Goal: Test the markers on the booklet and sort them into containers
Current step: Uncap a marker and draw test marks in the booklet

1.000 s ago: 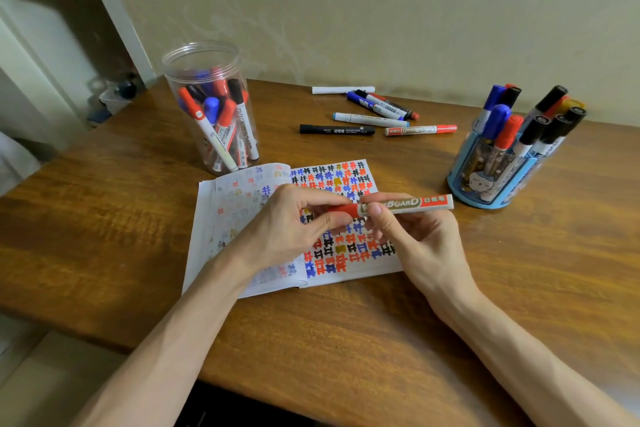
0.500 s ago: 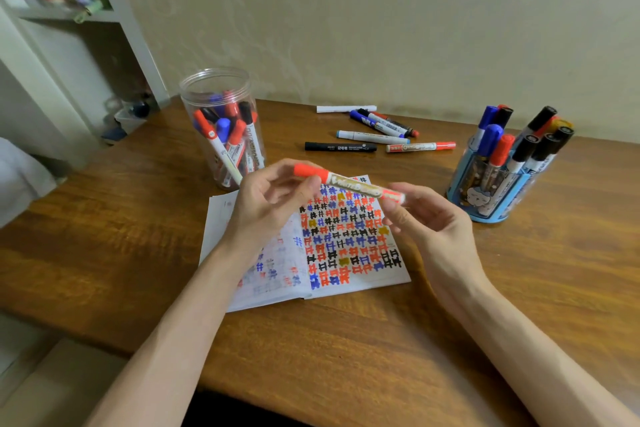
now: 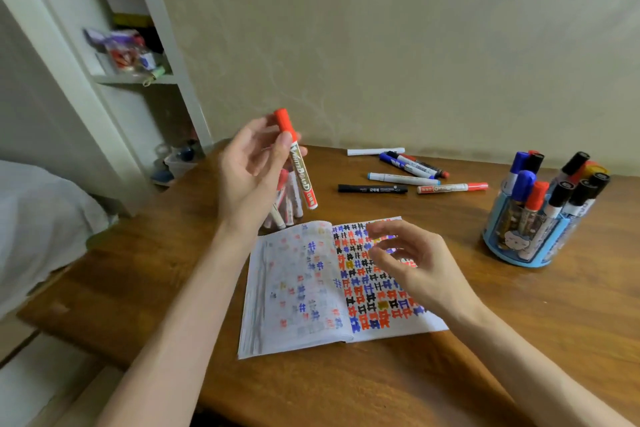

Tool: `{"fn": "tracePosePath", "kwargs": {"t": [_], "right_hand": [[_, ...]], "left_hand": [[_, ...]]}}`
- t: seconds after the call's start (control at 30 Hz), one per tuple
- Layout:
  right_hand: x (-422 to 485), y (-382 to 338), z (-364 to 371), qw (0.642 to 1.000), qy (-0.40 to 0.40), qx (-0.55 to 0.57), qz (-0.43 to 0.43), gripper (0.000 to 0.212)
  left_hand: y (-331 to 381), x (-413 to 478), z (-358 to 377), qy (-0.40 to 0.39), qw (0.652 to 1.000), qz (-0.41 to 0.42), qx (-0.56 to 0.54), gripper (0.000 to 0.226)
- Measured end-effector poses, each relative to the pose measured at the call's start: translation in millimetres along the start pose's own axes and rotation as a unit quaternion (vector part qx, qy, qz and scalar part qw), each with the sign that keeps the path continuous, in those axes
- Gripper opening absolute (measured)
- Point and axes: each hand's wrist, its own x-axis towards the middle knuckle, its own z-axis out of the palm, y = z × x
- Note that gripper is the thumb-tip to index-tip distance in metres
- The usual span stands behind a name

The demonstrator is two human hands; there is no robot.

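Booklet lies open on wooden table against beige wall, shelves left.

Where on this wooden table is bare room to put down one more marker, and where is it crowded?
The wooden table is bare between the open paper booklet and the round blue marker holder, and left of the booklet up to the table edge. The back is crowded with loose markers; the right hand hovers over the booklet's right page.
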Motion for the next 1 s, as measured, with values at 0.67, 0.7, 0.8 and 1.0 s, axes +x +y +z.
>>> {"fn": "tracePosePath", "kwargs": {"t": [0.67,0.7,0.8,1.0], "right_hand": [[35,11,38,0.998,-0.031,-0.047,-0.031,0.029],[35,12,36,0.998,-0.029,-0.044,-0.031,0.028],[36,12,32,0.999,-0.026,-0.034,-0.029,0.028],[35,13,31,0.999,-0.028,-0.03,-0.031,0.028]], "left_hand": [[-24,76,-33,0.039,0.985,0.075,0.149,0.041],[-29,74,-34,0.034,0.984,0.062,0.16,0.044],[-38,68,-36,0.026,0.98,0.032,0.193,0.044],[-61,59,-40,0.014,0.96,-0.009,0.278,0.015]]}}
